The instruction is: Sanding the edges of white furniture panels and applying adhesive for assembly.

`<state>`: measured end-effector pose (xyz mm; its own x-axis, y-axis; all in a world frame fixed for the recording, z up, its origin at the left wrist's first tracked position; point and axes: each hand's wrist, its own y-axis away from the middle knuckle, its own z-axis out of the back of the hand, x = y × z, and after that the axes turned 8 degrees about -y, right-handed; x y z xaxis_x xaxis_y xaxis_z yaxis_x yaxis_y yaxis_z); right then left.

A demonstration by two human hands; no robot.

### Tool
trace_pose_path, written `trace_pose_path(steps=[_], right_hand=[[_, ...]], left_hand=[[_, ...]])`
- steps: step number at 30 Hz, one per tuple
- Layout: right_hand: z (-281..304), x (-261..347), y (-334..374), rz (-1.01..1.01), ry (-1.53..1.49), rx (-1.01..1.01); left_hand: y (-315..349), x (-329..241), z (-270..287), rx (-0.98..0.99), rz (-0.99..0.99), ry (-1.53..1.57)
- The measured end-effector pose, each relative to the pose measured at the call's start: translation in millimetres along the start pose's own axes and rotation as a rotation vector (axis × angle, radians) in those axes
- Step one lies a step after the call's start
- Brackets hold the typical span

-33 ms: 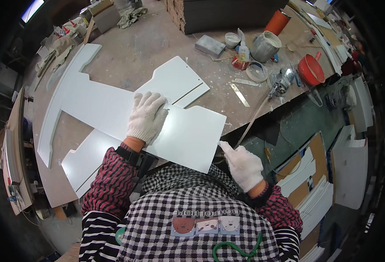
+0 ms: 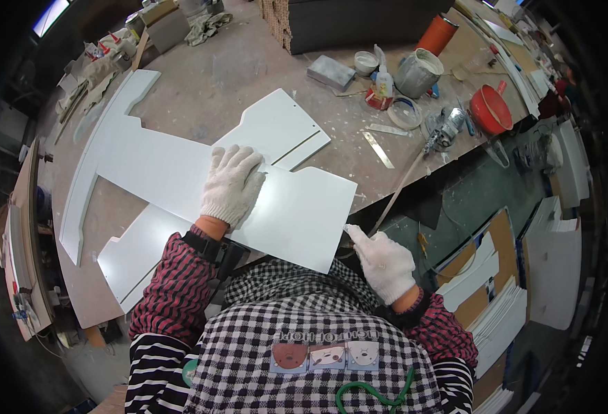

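My left hand [image 2: 233, 183], in a white knitted glove, lies flat with its fingers stretched out on a long white panel [image 2: 304, 207]. That panel rests across a second white panel [image 2: 276, 124], which has a dark groove near one edge and shows on both sides of it. My right hand [image 2: 384, 263], gloved too, is at the long panel's right edge, index finger reaching to it. Its other fingers are curled, and whatever they may hold is hidden. The long panel's right end juts past the table edge above my apron [image 2: 317, 310].
A curved white strip [image 2: 73, 228] lies at the table's left. Toward the back right are a grey block [image 2: 331, 73], a paint-stained can [image 2: 420, 74], a squeeze bottle [image 2: 384, 83], a tape roll [image 2: 405, 114], a metal power tool [image 2: 447, 130] with a hose, and a red bowl [image 2: 491, 110].
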<state>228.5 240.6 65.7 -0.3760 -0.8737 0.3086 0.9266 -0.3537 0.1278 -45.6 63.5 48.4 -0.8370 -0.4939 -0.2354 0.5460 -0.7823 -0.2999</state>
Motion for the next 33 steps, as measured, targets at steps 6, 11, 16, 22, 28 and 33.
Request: trace_pose_path(steps=[6, 11, 16, 22, 28, 33], right_hand=[[-1.9, -13.8, -0.1, 0.111, -0.302, -0.220], [-34.2, -23.0, -11.1, 0.074, -0.492, -0.252], [-43.2, -20.7, 13.1, 0.088, -0.333, -0.230], [-13.7, -14.6, 8.6, 0.056, -0.250, -0.155], [19.7, -5.3, -23.5, 0.019, -0.113, 0.069], [13.3, 0.9, -10.5, 0.046, -0.038, 0.120]], left_hand=[[2.4, 1.3, -1.8, -0.008, 0.003, -0.002], [-0.5, -1.0, 0.2, -0.009, 0.007, 0.011], [1.8, 0.5, -0.5, -0.004, 0.004, -0.001], [3.4, 2.4, -2.0, 0.008, 0.010, 0.016], [0.3, -1.7, 2.0, 0.065, 0.073, 0.002], [2.6, 3.1, -4.7, 0.018, 0.024, 0.011]])
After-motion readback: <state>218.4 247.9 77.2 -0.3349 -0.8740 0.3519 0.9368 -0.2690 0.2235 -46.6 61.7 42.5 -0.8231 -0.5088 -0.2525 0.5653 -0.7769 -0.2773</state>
